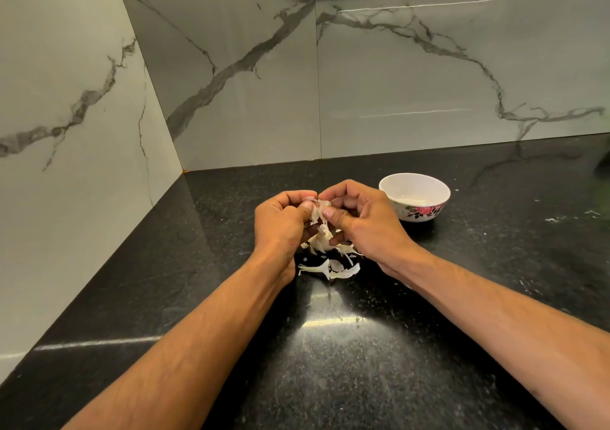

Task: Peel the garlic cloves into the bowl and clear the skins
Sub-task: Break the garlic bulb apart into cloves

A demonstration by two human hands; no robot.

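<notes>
1. Here, both hands meet above the black speckled bench (346,347), close to the corner where two marble-veined walls (396,83) join.
2. The left hand (280,225) has its fingers curled inward, thumb pressed toward the fingertips, pinching the upper part of a garlic piece (321,228) with papery skin hanging from it.
3. The right hand (366,221) is curled too, its thumb and forefinger gripping the same garlic piece from the other side, so the two hands touch at the fingertips (how many cloves sit inside the grip cannot be made out).
4. Pale strips of skin trail down from between the hands toward the bench.
5. Loose skins (330,269) lie in a small heap on the bench directly under the hands, between the two wrists.
6. A white bowl (414,196) with a red flower pattern on its outer wall stands upright on the bench, just to the right of the right hand and a little farther back; its inside looks pale, and whether any cloves lie in it cannot be told.
7. A few tiny white flecks (554,219) are scattered on the bench well to the right of the bowl.
8. Both forearms are bare and reach in from the lower edge of the view.
</notes>
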